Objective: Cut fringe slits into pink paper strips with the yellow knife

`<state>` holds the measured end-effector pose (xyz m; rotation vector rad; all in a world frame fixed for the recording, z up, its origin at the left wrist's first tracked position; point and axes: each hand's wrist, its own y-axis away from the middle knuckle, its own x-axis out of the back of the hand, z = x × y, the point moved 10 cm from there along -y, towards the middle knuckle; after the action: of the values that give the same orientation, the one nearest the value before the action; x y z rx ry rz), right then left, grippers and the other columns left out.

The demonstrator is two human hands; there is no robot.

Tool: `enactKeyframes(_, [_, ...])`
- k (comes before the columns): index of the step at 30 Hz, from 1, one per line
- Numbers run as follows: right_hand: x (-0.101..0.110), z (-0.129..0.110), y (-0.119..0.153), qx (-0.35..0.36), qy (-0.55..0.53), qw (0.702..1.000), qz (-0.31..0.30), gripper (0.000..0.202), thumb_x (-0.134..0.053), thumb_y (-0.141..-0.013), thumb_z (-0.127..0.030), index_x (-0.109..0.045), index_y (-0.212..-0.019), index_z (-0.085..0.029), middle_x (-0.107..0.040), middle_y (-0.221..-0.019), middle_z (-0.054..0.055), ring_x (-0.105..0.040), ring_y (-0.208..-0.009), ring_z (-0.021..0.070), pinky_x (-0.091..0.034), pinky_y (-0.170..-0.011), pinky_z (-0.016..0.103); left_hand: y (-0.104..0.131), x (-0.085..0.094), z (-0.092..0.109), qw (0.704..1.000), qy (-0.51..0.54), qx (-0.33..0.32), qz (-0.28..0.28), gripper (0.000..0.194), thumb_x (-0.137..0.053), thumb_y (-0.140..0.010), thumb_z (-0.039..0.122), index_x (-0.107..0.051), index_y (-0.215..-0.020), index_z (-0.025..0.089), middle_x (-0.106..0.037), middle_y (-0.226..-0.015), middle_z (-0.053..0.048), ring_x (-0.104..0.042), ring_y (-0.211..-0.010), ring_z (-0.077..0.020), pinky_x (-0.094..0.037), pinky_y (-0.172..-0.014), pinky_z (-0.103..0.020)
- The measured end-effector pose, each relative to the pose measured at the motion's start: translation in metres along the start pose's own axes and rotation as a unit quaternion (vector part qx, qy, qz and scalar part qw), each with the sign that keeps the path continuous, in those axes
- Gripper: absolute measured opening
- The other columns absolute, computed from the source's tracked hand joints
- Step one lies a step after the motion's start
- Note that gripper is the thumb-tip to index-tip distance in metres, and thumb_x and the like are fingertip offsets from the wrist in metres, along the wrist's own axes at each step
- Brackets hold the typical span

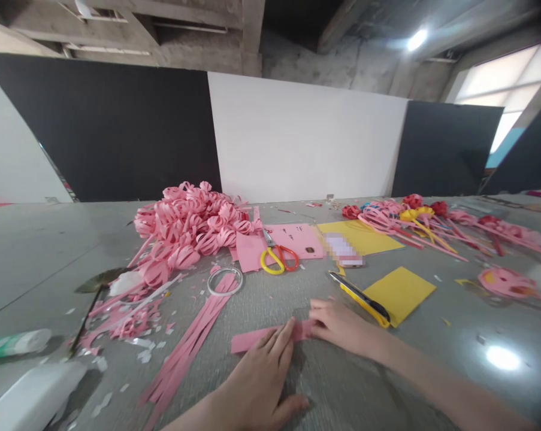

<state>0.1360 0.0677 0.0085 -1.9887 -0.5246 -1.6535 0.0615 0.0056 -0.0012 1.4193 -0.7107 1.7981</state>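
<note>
A pink paper strip point(245, 342) lies flat on the grey table, running left to right in front of me. My left hand point(263, 374) rests over its middle, fingers stretched out and the thumb apart. At the strip's right end is my right hand point(335, 323), its fingers bent and resting on the paper. Beyond the hands, scissors point(279, 260) with yellow and orange handles lie on pink sheets. A yellow and black cutter point(362, 298) sits partly on a yellow sheet point(407, 293). Left of the hands, a roll of tape point(225, 281) lies on a bundle of long pink strips point(193, 344).
A big heap of curled pink paper point(193, 224) stands at the back left. Paper flowers point(400, 212) lie at the back right. A phone point(343, 249) is behind the cutter. Nearer left are a green and white tube point(16, 344), a white box point(34, 398) and paper scraps.
</note>
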Motion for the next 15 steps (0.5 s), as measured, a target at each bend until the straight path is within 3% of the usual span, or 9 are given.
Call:
enactKeyframes(7, [-0.003, -0.030, 0.002, 0.037, 0.161, 0.985, 0.055, 0.011, -0.051, -0.081, -0.021, -0.057, -0.073, -0.016, -0.055, -0.072, 0.003, -0.052, -0.073, 0.0186, -0.032, -0.065, 0.032, 0.000, -0.007, -0.003, 0.999, 0.022, 0.023, -0.032, 0.074, -0.023, -0.083, 0.059, -0.010, -0.134, 0.007, 0.002, -0.139, -0.014, 0.002, -0.127, -0.0254, -0.011, -0.104, -0.041])
enactKeyframes(15, [-0.008, -0.019, -0.003, 0.046, 0.069, 0.996, 0.041, 0.018, -0.045, -0.086, -0.024, -0.054, -0.072, -0.018, -0.054, -0.074, 0.000, -0.052, -0.071, 0.0137, -0.031, -0.064, 0.027, 0.000, -0.009, -0.006, 0.998, 0.029, 0.028, -0.040, 0.073, -0.021, -0.083, 0.059, -0.004, -0.134, 0.009, 0.005, -0.139, -0.012, 0.004, -0.127, -0.0237, -0.010, -0.104, -0.040])
